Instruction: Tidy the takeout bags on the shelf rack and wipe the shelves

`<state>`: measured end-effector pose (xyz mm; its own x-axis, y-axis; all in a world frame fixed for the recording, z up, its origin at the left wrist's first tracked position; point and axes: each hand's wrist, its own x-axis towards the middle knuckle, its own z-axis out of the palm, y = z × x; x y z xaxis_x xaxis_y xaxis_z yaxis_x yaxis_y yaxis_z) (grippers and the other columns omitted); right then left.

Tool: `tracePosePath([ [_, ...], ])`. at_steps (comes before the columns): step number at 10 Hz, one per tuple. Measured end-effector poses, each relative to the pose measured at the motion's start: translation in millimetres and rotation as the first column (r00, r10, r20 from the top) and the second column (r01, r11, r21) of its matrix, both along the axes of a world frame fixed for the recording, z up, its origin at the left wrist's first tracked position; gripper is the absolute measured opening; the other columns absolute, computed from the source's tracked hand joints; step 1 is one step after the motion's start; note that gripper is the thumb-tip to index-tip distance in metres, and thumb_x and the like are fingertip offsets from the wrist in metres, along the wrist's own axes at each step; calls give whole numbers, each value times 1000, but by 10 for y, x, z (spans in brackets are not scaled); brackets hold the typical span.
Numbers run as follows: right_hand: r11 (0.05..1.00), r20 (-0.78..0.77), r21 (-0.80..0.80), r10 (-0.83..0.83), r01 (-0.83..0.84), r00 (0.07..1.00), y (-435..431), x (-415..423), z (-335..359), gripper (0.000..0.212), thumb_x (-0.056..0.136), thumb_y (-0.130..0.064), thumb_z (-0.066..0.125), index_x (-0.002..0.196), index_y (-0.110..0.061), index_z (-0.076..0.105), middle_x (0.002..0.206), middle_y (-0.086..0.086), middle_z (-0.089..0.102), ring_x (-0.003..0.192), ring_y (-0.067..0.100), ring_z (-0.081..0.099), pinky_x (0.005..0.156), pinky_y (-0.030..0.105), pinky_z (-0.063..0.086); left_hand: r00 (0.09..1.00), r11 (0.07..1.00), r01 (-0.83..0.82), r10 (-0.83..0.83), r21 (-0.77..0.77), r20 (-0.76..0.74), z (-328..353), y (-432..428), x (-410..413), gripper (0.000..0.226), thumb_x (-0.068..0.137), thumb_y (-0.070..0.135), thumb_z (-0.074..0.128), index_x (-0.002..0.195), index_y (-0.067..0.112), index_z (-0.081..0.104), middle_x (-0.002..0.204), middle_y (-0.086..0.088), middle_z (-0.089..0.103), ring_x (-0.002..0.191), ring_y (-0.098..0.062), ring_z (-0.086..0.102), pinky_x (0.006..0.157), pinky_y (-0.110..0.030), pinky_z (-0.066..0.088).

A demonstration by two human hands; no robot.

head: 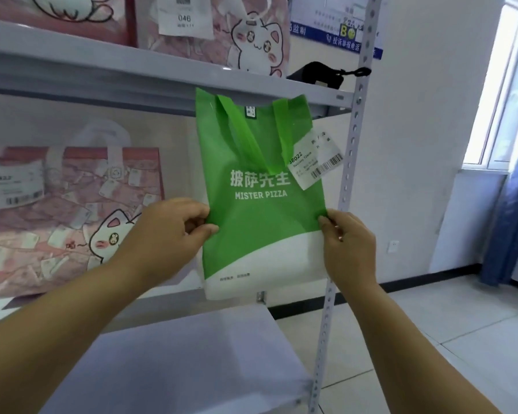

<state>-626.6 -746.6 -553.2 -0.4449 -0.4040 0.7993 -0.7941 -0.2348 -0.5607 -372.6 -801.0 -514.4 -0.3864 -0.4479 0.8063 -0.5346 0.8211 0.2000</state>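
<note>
A green and white "Mister Pizza" takeout bag (pixel 260 204) stands upright at the right end of the middle shelf, with a white receipt label (pixel 316 158) hanging from its handle. My left hand (pixel 177 231) pinches the bag's left edge at mid-height. My right hand (pixel 347 243) pinches its right edge at the same height. A pink cat-print bag (pixel 72 222) stands to the left on the same shelf. Two more pink cat bags (pixel 222 31) stand on the upper shelf (pixel 102 70).
The rack's perforated right upright (pixel 346 186) runs just behind my right hand. A black object with a strap (pixel 320 74) lies on the upper shelf's right end. A lower grey shelf (pixel 177 363) lies below my arms. Tiled floor and a window are to the right.
</note>
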Motion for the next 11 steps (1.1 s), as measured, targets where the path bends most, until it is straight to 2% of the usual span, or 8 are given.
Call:
tracePosePath([
  [1, 1000, 12, -7, 11, -11, 1000, -118, 32, 53, 20, 94, -13, 54, 106, -9, 69, 85, -6, 59, 78, 15, 55, 72, 25, 47, 1000, 999, -30, 30, -9, -4, 21, -144, 11, 21, 81, 22, 70, 75, 2, 66, 65, -5, 57, 62, -15, 50, 59, -22, 38],
  [2, 998, 59, 54, 20, -23, 998, -262, 66, 22, 21, 94, -16, 53, 108, -13, 68, 87, -7, 60, 79, 14, 56, 74, 28, 49, 997, 996, -81, 81, 21, 0, -54, -279, -11, 21, 83, 20, 67, 70, 4, 62, 60, 5, 48, 60, -6, 42, 54, -19, 30],
  [4, 962, 139, 267, 12, -49, 990, -533, 131, -233, 23, 95, -21, 51, 112, -20, 67, 93, -4, 61, 84, 17, 56, 78, 34, 50, 983, 972, -179, 181, 154, -3, -411, -600, -48, 19, 86, 21, 64, 74, 6, 65, 70, -3, 58, 66, -20, 50, 59, -31, 37],
  [5, 933, 138, 359, -28, -24, 990, -655, 132, -304, 26, 96, -21, 48, 116, -24, 65, 95, -5, 57, 86, 18, 56, 78, 36, 50, 975, 952, -220, 223, 213, 11, -567, -723, -68, 19, 86, 23, 65, 75, 7, 65, 68, -2, 59, 65, -20, 52, 58, -28, 36],
  [6, 901, 107, 434, -43, -8, 993, -793, 130, -307, 31, 97, -14, 43, 123, -22, 59, 98, 0, 59, 85, 19, 56, 71, 33, 49, 967, 941, -244, 254, 234, -12, -620, -808, -92, 19, 87, 25, 63, 81, 6, 64, 66, 0, 56, 62, -18, 50, 55, -26, 33],
  [8, 867, 72, 498, -49, 7, 996, -959, 176, -296, 32, 95, -10, 46, 124, -15, 56, 107, 7, 62, 89, 22, 56, 82, 38, 51, 942, 898, -330, 334, 290, 37, -593, -962, -130, 26, 87, 28, 62, 98, 5, 65, 87, -11, 67, 78, -26, 59, 69, -33, 49],
  [10, 793, 9, 605, -102, 76, 995, -847, 183, -231, 43, 93, -31, 53, 134, -17, 47, 124, 1, 58, 104, 20, 57, 83, 33, 47, 934, 897, -348, 358, 272, 15, -497, -808, -107, 41, 88, 40, 57, 111, 6, 56, 85, -9, 66, 84, -26, 60, 68, -32, 46],
  [11, 814, -101, 563, -107, 145, 989, -729, 190, -104, 36, 93, -33, 53, 126, -18, 53, 121, -1, 59, 101, 18, 58, 81, 32, 47, 940, 917, -335, 343, 215, 1, -384, -658, -21, 40, 89, 42, 54, 115, 12, 55, 92, -6, 64, 86, -25, 58, 71, -34, 49],
])
